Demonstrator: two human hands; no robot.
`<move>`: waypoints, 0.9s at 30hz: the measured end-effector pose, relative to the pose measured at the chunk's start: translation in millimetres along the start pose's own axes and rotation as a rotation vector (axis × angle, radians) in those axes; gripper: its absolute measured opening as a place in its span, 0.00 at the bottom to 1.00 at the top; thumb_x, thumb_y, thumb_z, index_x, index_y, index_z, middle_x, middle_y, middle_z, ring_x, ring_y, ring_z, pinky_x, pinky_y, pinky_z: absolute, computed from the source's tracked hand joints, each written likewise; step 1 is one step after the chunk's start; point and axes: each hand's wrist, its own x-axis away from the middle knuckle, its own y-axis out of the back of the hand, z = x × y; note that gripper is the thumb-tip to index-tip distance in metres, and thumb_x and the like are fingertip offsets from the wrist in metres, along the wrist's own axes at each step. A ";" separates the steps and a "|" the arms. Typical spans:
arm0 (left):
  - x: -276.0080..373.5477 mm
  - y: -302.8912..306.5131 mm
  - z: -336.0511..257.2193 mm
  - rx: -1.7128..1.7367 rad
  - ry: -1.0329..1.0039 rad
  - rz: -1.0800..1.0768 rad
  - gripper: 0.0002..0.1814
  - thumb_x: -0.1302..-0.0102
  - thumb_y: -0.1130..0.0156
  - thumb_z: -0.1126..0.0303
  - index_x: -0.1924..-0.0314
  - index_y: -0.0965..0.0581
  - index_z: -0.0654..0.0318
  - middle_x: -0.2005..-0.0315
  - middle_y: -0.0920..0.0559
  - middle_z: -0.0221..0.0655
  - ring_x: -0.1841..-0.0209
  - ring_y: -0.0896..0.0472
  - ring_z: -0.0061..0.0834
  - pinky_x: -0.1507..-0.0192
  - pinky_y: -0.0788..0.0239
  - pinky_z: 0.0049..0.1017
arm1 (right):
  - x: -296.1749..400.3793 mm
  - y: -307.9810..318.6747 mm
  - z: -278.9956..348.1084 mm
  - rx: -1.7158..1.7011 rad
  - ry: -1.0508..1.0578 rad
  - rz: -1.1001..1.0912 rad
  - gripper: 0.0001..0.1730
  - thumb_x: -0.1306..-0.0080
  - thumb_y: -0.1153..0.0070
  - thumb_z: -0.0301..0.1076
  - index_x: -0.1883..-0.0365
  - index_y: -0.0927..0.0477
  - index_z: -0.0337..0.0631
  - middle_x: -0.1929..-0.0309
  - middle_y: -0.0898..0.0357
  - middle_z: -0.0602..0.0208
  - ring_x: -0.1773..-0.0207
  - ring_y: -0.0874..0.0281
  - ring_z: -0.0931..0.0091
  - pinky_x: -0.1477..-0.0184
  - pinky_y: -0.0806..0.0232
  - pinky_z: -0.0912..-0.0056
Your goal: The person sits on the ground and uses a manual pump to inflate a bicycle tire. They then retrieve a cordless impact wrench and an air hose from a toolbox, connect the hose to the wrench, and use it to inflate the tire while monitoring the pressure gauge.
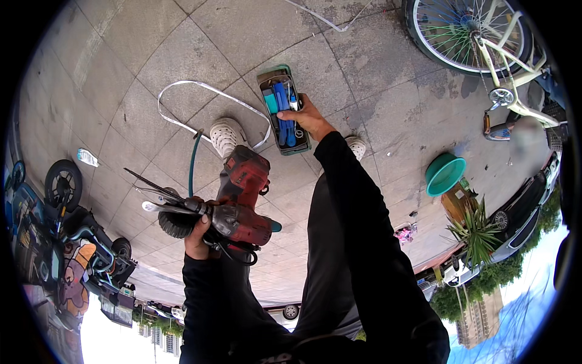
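Observation:
My left hand [198, 239] grips a cluster of tools near my left knee. In it are a red cordless power tool [245, 218] with a red battery pack [248, 170], thin dark rods [152, 184] and a pale metal tool [166, 208]. A black ribbed wheel [175, 224] shows beside them, and a teal cord [194, 159] extends above. My right hand [311, 119] grips the right side of a narrow tool tray [285, 72] between my feet, thumb over the rim. Blue plastic levers [281, 100], a turquoise item [270, 103] and a small white-and-blue bottle [293, 102] lie inside.
A white strap [200, 83] loops over the paving by my left shoe [226, 136]. At the right stand a cream bicycle [511, 82], a green basin [445, 174] and a spiky plant [475, 234]. Parked scooters [86, 255] and a plastic bottle [87, 157] are at the left.

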 end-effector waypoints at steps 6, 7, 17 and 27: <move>96.5 -25.6 -81.9 0.070 0.012 -0.024 0.23 0.37 0.33 0.62 0.46 0.26 0.65 0.51 0.17 0.48 0.45 0.19 0.44 0.38 0.28 0.46 | 199.6 -8.4 108.1 0.010 -0.094 0.141 0.64 0.52 0.19 0.47 0.27 0.46 0.30 0.38 0.29 0.46 0.35 0.29 0.59 0.34 0.35 0.58; 112.5 -30.1 -101.1 0.046 0.033 -0.005 0.22 0.38 0.32 0.63 0.48 0.25 0.67 0.52 0.17 0.48 0.46 0.18 0.45 0.39 0.28 0.46 | 239.1 -2.6 118.7 0.016 -0.075 0.134 0.66 0.52 0.19 0.48 0.26 0.49 0.30 0.35 0.31 0.45 0.33 0.31 0.59 0.34 0.35 0.58; 217.0 -153.5 -343.3 -0.150 -0.072 0.138 0.19 0.37 0.35 0.65 0.50 0.23 0.69 0.57 0.16 0.45 0.50 0.17 0.44 0.42 0.26 0.43 | 553.2 41.5 336.9 -0.353 -0.051 0.029 0.48 0.42 0.27 0.38 0.28 0.40 0.38 0.42 0.24 0.61 0.40 0.24 0.69 0.37 0.32 0.59; 228.4 -310.2 -583.9 -0.339 -0.073 0.122 0.18 0.36 0.35 0.66 0.50 0.25 0.67 0.57 0.17 0.46 0.48 0.18 0.48 0.41 0.26 0.47 | 533.0 89.2 528.1 -0.513 0.087 0.001 0.42 0.41 0.29 0.39 0.32 0.35 0.39 0.45 0.22 0.63 0.44 0.22 0.70 0.42 0.27 0.61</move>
